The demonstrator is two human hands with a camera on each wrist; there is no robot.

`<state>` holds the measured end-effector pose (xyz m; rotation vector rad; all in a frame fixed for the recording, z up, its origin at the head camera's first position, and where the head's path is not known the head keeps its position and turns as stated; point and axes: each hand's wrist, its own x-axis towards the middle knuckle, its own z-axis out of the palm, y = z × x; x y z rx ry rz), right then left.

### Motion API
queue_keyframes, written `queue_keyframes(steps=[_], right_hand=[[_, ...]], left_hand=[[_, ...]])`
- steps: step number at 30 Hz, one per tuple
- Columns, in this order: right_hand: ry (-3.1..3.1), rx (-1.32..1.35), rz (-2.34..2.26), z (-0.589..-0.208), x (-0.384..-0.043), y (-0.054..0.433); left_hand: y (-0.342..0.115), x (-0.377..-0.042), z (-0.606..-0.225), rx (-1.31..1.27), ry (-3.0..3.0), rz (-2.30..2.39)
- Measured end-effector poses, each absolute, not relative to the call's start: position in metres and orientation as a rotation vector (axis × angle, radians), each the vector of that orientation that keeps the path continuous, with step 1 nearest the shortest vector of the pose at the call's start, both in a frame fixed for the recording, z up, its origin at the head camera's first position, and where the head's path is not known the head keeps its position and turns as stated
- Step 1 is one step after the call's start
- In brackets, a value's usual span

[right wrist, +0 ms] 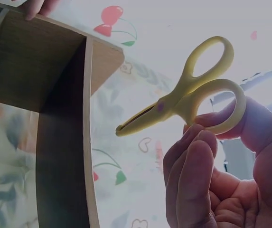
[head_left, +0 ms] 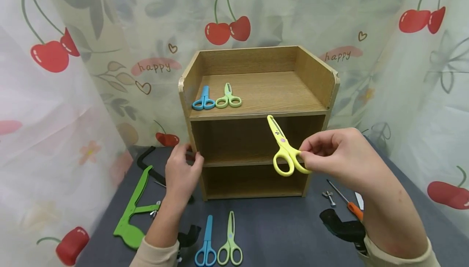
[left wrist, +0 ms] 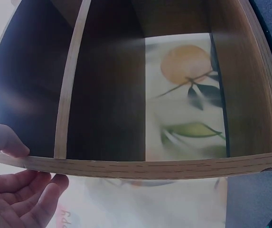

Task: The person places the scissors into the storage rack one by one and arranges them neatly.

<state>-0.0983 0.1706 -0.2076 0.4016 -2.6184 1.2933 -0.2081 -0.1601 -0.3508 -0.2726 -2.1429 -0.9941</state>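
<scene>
Right hand point(head_left: 337, 153) pinches yellow scissors point(head_left: 283, 141) by one loop, blades up-left of it; off-centre hold may let them swivel, tip clipping shelf point(head_left: 253, 62) beyond. Left hand point(head_left: 182, 173) grips shelf's side.

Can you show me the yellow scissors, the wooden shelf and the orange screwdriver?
Yellow scissors point(head_left: 284, 145): head view, on the middle, just above the handle loops.
Wooden shelf point(head_left: 271, 94): head view, on the bare board of the top level.
Orange screwdriver point(head_left: 354, 209): head view, on its handle.
</scene>
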Motion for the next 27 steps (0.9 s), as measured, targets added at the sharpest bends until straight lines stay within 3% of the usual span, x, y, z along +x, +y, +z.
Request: queue_keyframes(steps=[27], right_hand=[[-2.605, 0.328, 1.371, -0.149, -0.172, 0.148]], left_hand=[[-0.161, -0.208, -0.350, -0.291, -2.126, -0.982]])
